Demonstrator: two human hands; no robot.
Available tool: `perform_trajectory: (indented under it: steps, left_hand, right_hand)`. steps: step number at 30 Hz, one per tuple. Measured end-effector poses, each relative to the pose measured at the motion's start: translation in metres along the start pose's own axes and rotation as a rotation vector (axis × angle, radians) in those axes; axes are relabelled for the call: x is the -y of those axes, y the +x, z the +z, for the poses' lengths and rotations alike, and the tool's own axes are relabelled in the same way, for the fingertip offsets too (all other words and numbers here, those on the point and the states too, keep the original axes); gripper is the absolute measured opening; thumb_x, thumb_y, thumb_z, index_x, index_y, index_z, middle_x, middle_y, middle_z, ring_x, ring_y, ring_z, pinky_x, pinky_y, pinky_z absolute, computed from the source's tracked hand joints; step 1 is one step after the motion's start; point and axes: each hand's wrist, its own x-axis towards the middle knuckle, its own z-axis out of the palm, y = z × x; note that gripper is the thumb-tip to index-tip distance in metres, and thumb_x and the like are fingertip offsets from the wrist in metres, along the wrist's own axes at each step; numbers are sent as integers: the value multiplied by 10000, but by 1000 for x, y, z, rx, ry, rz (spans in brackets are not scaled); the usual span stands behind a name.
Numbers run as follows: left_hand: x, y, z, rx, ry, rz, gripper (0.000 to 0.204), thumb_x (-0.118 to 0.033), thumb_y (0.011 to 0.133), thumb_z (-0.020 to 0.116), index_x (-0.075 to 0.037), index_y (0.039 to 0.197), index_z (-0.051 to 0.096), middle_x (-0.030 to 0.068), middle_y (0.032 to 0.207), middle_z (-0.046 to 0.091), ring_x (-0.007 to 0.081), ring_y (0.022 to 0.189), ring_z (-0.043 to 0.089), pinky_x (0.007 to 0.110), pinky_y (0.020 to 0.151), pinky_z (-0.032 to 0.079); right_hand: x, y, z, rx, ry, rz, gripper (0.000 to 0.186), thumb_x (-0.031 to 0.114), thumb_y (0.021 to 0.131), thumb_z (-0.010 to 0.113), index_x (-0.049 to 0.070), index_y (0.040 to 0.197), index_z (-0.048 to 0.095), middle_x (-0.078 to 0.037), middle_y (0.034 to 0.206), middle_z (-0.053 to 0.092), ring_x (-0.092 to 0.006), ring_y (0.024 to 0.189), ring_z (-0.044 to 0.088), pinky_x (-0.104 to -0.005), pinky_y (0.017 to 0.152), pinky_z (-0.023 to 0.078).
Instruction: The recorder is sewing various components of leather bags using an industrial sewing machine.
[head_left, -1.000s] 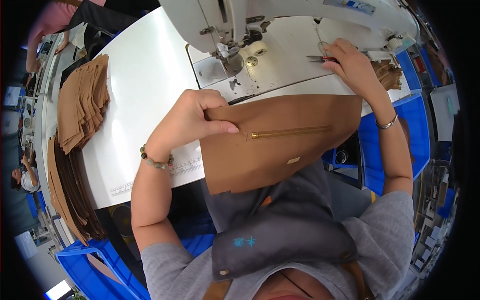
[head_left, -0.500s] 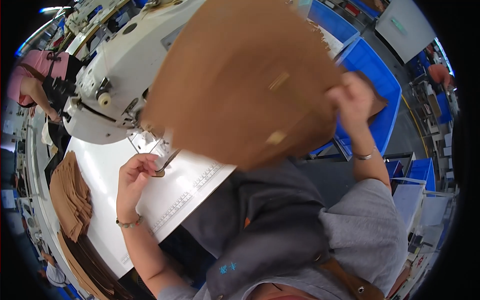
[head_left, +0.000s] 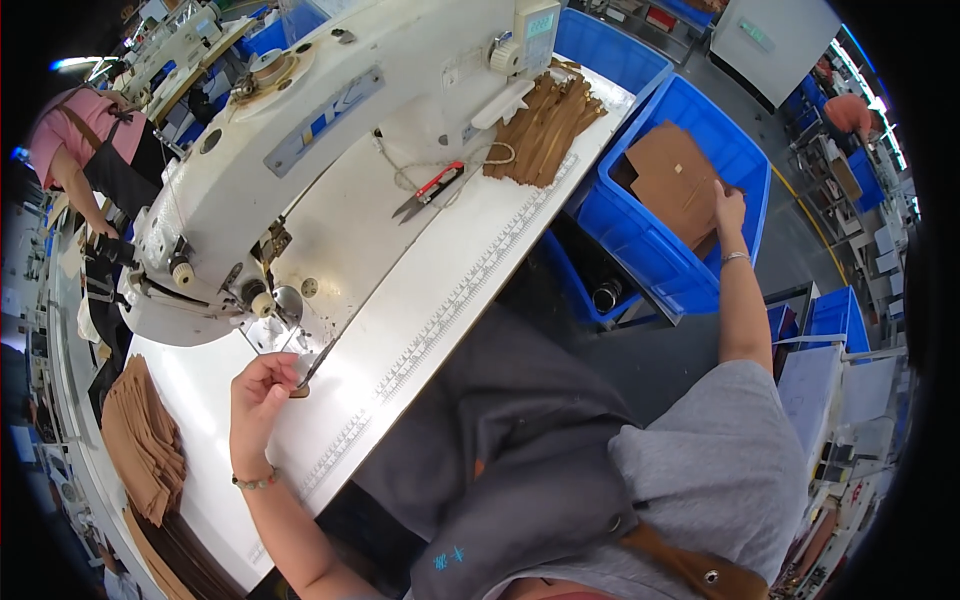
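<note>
My left hand [head_left: 262,405] is closed near the sewing machine's needle area, its thumb and fingers pinching a slim dark metal tool [head_left: 322,360] with a brownish end; its exact kind is too small to make out. Reaching far right, my right hand [head_left: 731,212] grips the edge of a flat brown panel [head_left: 672,185], inside a blue plastic bin [head_left: 650,235]. The panel carries small pale marks and lies over other brown pieces. The white sewing machine [head_left: 330,100] stands on a white tabletop [head_left: 400,335].
Red-handled thread snips [head_left: 437,186] and a cord lie under the machine's arm. Behind them is a pile of brown strips [head_left: 545,130]. Stacked brown panels [head_left: 145,440] hang at the table's left. Another blue bin [head_left: 610,55] stands behind. A person in pink [head_left: 85,145] works at far left.
My right hand has carried the brown panel from in front of the machine out to the right and down into the blue bin. My left hand keeps its tool by the needle area.
</note>
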Motion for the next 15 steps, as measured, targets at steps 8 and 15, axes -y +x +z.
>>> perform_trajectory:
  steps: [8, 15]
  left_hand:
    - [1, 0, 1, -11, -1, -8, 577, -408, 898, 836, 42, 1222, 675, 16, 989, 648, 95, 873, 610, 253, 816, 534]
    - [2, -3, 3, -18, -34, -21, 566, -379, 895, 842, 46, 1228, 674, 20, 990, 656, 110, 857, 634, 260, 811, 533]
  right_hand:
    - [237, -120, -17, -49, 140, -1485, 167, 133, 916, 667, 96, 1053, 755, -68, 1089, 749, -289, 1020, 711, -391, 871, 582]
    - [333, -175, -15, 339, -323, -1632, 289, 45, 873, 636, 115, 1132, 745, -78, 1060, 743, -304, 1002, 715, -413, 820, 583]
